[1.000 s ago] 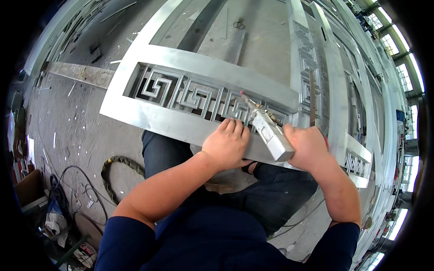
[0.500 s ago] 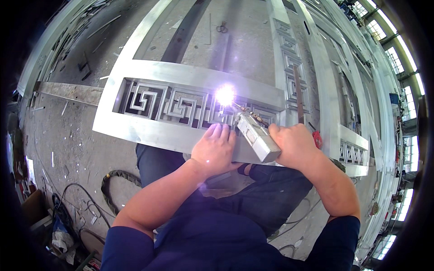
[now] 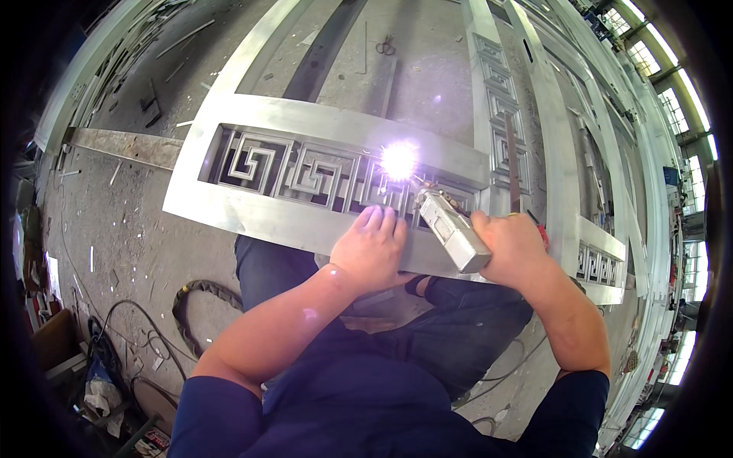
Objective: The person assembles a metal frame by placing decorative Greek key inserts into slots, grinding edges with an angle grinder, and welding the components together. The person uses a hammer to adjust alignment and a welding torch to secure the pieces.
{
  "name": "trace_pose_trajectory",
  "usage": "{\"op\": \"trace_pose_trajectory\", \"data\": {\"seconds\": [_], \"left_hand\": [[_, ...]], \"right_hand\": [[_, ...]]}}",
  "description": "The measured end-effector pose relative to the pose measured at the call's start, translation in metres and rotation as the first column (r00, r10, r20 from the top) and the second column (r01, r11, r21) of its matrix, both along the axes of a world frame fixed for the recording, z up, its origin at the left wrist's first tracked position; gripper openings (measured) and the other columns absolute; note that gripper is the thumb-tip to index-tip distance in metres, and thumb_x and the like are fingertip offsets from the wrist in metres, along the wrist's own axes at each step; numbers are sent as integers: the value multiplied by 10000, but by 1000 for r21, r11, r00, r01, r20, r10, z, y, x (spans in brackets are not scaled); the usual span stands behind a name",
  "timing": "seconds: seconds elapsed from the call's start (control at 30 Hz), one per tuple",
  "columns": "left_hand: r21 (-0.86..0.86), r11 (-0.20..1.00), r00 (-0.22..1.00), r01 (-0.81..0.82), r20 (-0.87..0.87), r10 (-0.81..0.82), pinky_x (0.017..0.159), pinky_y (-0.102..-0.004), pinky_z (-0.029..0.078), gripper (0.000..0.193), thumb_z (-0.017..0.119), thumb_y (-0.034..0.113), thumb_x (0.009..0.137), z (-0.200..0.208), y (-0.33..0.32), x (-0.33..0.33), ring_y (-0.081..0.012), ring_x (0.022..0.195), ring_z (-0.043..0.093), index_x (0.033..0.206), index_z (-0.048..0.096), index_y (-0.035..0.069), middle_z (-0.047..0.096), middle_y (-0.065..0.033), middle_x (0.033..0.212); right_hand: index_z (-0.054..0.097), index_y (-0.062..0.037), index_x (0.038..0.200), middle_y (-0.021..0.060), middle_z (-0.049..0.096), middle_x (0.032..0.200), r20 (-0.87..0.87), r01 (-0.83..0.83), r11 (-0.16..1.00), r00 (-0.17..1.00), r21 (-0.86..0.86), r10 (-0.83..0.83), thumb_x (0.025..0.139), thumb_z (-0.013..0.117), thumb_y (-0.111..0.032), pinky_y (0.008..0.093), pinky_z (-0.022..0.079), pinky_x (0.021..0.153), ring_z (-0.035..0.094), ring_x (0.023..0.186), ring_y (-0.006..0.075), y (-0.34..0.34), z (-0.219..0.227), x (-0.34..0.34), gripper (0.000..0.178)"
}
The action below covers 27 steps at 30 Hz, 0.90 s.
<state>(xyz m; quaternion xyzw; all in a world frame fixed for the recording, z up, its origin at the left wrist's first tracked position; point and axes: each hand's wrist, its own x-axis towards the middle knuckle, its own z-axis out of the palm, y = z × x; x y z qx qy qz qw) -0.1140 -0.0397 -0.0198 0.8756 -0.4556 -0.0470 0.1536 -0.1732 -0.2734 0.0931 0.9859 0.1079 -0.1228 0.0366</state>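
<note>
A silvery metal frame (image 3: pixel 294 233) with a fretwork panel of square spirals (image 3: pixel 252 162) lies across in front of me, over my knees. My right hand (image 3: pixel 513 246) is closed round the rear of a boxy metal welding gun (image 3: pixel 456 231), whose nozzle points away and to the left. At its tip a glaring white-violet light (image 3: pixel 399 160) burns on the panel's far edge and hides the joint there. My left hand (image 3: pixel 372 246) grips the frame's near rail, fingers together over the top with tips at the fretwork, the thumb low at the near edge.
More long metal frames (image 3: pixel 561 153) stretch along the right. A flat bar (image 3: pixel 126 146) meets the frame's left side. Offcuts litter the concrete floor (image 3: pixel 137 252). A sheathed hose (image 3: pixel 183 305) and thin cables (image 3: pixel 156 336) lie at lower left, near a blue bag (image 3: pixel 103 374).
The frame, both hands and the welding gun sit slightly further right in view. The glare has shifted right with the gun's tip. Both grips stay the same.
</note>
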Motion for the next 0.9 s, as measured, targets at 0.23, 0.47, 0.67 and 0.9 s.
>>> {"op": "trace_pose_trajectory", "data": {"seconds": [0.23,0.47,0.67,0.9], "left_hand": [[-28,1000,999,-6,37,7,1164,-458,400,907,818,609,715,2,1,-1,-384,1299,556,1283,584,-58,597,-235,1352],[4,1000,998,18,59,-19,1197,-472,354,926,775,643,759,-4,5,-3,-392,1327,536,1325,564,-59,583,-251,1392],[43,995,995,-92,46,91,1262,-504,235,1075,691,784,770,18,54,26,-359,1468,424,1418,522,-56,535,-210,1490],[26,984,984,-176,25,175,1205,-400,356,951,719,728,785,3,108,48,-364,1344,545,1290,624,-72,617,-203,1387]], "right_hand": [[573,-65,914,132,695,695,-5,-9,1000,1000,7,9,683,767,-199,457,551,636,710,669,360,1,9,-7,330],[585,-75,983,150,673,742,85,51,995,995,83,-58,706,784,-186,456,530,622,680,700,384,3,42,-40,359],[631,-51,987,181,655,742,202,50,990,976,132,-76,703,783,-114,438,530,591,657,673,426,27,80,-44,329],[632,-48,1008,193,652,760,235,-85,984,971,155,46,720,785,-132,426,538,599,662,688,419,78,101,-5,337]]}}
